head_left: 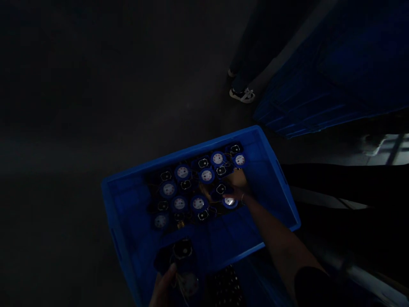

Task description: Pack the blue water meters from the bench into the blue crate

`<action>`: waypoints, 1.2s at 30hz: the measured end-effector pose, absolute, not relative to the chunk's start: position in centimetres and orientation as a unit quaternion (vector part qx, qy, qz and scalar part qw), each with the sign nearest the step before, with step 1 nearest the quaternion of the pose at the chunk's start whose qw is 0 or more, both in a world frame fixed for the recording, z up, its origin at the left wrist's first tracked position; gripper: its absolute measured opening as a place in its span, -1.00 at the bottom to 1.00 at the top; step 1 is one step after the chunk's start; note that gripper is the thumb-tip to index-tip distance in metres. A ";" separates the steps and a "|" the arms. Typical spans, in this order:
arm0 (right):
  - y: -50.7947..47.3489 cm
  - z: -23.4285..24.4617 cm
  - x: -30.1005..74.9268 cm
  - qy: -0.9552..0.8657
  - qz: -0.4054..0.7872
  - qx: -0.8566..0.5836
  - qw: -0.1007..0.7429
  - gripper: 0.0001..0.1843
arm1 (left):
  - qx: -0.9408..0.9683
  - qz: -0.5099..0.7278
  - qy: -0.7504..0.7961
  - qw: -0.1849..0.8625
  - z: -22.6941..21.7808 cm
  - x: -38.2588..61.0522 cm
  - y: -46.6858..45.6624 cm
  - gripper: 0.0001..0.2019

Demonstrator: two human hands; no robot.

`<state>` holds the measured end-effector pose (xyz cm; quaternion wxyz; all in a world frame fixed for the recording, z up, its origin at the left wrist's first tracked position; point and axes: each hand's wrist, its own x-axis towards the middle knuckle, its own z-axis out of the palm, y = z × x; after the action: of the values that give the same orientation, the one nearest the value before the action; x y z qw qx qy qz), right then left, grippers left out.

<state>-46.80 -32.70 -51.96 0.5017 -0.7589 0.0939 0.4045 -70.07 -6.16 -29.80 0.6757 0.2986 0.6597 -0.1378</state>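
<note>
A blue plastic crate [128, 187] holds several round water meters [182, 172] with white dials and blue rims, packed close together. My right hand [238, 187] reaches into the crate from the lower right, its fingers closed around one meter [229, 201] at the right end of the group. My left hand [164, 285] is at the bottom edge, gripping another meter [182, 251] with a dark face at the crate's near side. The scene is very dark.
Another person's legs and a white-trimmed shoe [242, 94] stand on the dark floor beyond the crate. A stack of blue crates [319, 98] is at the upper right. A pale surface [386, 147] shows at the right edge.
</note>
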 end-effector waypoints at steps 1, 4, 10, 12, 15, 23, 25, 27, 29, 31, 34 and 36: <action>-32.7 -52.2 -47.1 0.101 0.407 -0.751 0.511 -0.29 | 0.293 -0.138 0.661 0.677 -30.1 -69.7 -6.5 -0.47; -32.4 -52.4 -48.6 0.123 0.404 -0.728 0.541 -0.37 | 0.308 -0.131 0.655 0.678 -31.3 -68.7 -7.2 -0.52; -32.4 -52.0 -50.1 0.144 0.396 -0.688 0.591 -0.43 | 0.351 -0.125 0.601 0.707 -32.1 -65.4 -9.5 -0.44; -32.5 -52.2 -50.2 0.142 0.393 -0.678 0.605 -0.39 | 0.361 -0.135 0.567 0.728 -31.9 -64.1 -10.4 -0.37; -32.1 -52.6 -50.2 0.148 0.387 -0.665 0.622 -0.35 | 0.388 -0.142 0.544 0.731 -31.9 -63.0 -11.5 -0.35; -33.2 -47.5 -50.9 0.205 0.368 -0.659 0.624 -0.55 | 0.398 -0.153 0.539 0.726 -33.8 -61.7 -14.4 -0.43; -34.4 -43.9 -51.8 0.197 0.414 -0.611 0.645 -0.51 | 0.413 -0.165 0.514 0.734 -34.2 -60.6 -15.9 -0.46; -35.5 -40.4 -52.6 0.163 0.449 -0.568 0.670 -0.43 | 0.412 -0.182 0.475 0.756 -34.7 -59.3 -17.8 -0.50; -36.1 -38.1 -52.9 0.169 0.424 -0.596 0.660 -0.32 | 0.394 -0.192 0.433 0.787 -35.4 -58.1 -20.0 -0.50; -36.6 -37.3 -52.7 0.228 0.359 -0.655 0.624 -0.33 | 0.375 -0.197 0.406 0.809 -36.2 -57.1 -22.0 -0.44; -37.5 -37.9 -51.7 0.308 0.299 -0.661 0.615 -0.42 | 0.372 -0.202 0.389 0.818 -37.3 -55.9 -24.3 -0.36; -38.1 -38.6 -51.0 0.328 0.287 -0.647 0.626 -0.43 | 0.385 -0.197 0.378 0.819 -37.9 -55.3 -25.2 -0.34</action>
<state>-51.04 -38.10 -38.64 0.6258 -0.6468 0.3280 0.2872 -55.27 -25.24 -37.90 0.8186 0.3855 0.3778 -0.1966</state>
